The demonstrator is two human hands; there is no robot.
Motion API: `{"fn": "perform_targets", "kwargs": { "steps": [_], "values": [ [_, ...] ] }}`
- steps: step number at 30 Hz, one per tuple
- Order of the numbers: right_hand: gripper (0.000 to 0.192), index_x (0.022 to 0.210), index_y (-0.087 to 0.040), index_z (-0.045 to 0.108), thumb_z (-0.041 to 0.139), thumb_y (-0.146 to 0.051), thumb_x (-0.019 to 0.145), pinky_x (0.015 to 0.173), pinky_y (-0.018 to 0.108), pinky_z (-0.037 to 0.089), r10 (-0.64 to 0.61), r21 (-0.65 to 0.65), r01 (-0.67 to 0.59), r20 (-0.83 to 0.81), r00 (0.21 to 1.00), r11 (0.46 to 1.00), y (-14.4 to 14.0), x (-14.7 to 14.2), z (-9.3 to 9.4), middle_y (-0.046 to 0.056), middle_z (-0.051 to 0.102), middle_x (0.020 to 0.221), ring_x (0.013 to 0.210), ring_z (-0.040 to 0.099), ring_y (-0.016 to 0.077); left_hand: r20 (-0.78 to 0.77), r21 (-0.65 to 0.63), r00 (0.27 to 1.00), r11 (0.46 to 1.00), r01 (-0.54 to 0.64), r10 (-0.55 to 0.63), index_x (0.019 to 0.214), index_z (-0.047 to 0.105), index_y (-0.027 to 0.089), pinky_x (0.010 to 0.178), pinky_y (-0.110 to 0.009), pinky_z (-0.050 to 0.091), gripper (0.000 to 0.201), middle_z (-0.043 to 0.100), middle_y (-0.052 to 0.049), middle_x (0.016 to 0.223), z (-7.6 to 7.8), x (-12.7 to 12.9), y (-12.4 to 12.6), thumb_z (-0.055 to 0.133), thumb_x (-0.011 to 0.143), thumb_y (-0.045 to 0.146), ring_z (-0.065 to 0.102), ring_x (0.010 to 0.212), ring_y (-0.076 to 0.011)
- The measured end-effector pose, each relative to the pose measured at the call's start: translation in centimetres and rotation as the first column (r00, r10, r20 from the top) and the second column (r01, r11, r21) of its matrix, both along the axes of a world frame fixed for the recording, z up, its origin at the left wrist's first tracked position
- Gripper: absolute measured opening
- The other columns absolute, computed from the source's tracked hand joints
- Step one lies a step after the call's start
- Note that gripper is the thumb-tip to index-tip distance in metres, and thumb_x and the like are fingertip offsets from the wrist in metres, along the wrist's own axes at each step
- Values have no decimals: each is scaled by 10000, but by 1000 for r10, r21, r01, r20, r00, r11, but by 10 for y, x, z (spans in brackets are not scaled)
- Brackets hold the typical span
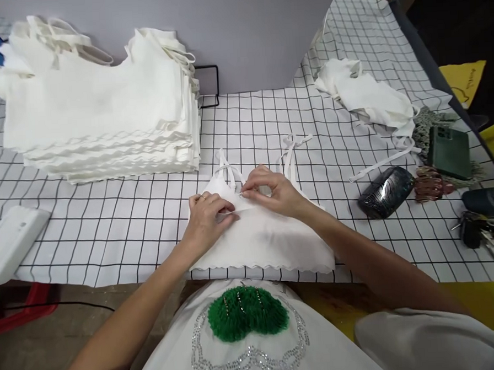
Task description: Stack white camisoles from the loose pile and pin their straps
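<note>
A white camisole top with thin straps lies spread on the checked cloth in front of me, its wavy hem towards my body. My left hand, with a ring on one finger, pinches the top's fabric near the upper left edge. Close beside it, the thumb and forefinger of my right hand are pressed together at the base of the left strap. What sits between those right fingertips is too small to make out. The right strap lies on the cloth beyond my right hand.
A tall stack of white tops stands back left. A crumpled white garment lies back right. Near it are a dark glossy case, a green phone, keys and a dark bottle. A white box sits left.
</note>
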State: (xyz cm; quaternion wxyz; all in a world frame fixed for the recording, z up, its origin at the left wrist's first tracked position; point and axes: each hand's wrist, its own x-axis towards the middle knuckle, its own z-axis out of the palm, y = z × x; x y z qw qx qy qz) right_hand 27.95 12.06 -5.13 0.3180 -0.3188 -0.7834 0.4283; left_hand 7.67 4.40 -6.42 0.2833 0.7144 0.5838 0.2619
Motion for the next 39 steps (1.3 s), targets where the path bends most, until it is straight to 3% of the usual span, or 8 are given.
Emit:
{"fn": "perform_targets", "kwargs": {
  "steps": [6,16,26,30,34,36,39],
  "values": [
    [121,834,-217,670,614,-212,941,893,434,401,35,159,-48,86,996,986,-13,-4,-13,29,644,770,954,515,228,32,23,998,998,-50,49,748,718,245,890,-409,301,99,634,13,676,-8,4,-3,753,827,293,542,744,-197],
    [179,800,-206,680,605,-234,960,897,437,358,45,222,-70,114,992,973,-18,-7,-23,30,638,762,962,504,226,-16,96,999,995,-28,29,722,685,214,886,-381,311,149,624,35,664,-5,5,-3,737,854,261,538,705,-159],
    [235,809,-206,702,557,-248,990,875,435,357,45,296,-125,262,964,947,-17,-5,-25,43,611,770,967,481,236,-28,128,999,992,-20,23,731,710,218,878,-373,304,123,597,45,643,-7,5,-3,757,840,252,542,703,-150],
    [289,804,-182,685,477,-160,1004,916,470,351,90,354,-223,355,930,908,-15,-4,-15,44,601,782,958,459,224,-32,116,999,993,-14,17,729,714,221,888,-383,307,155,597,39,642,-6,4,-3,731,869,284,542,705,-154],
    [426,771,-163,641,311,-25,1002,1077,601,237,170,392,-388,487,857,834,-15,-2,6,28,566,767,943,434,197,-12,112,1000,994,9,-8,732,720,219,894,-397,306,213,611,30,649,-6,3,-2,669,921,305,544,702,-156],
    [456,736,-155,627,287,-6,1000,1104,628,200,223,344,-449,532,817,825,-13,-1,15,22,548,739,925,431,187,-3,96,1000,995,14,-14,725,720,220,897,-403,301,221,609,29,644,-6,2,-2,667,922,304,548,704,-158],
    [319,759,-159,666,469,-150,1011,1073,627,238,315,198,-477,530,787,857,3,1,23,14,559,714,912,447,191,8,52,1000,999,17,-17,715,711,220,912,-413,288,177,617,34,656,-5,2,-1,725,875,295,562,728,-163]
  ]
}}
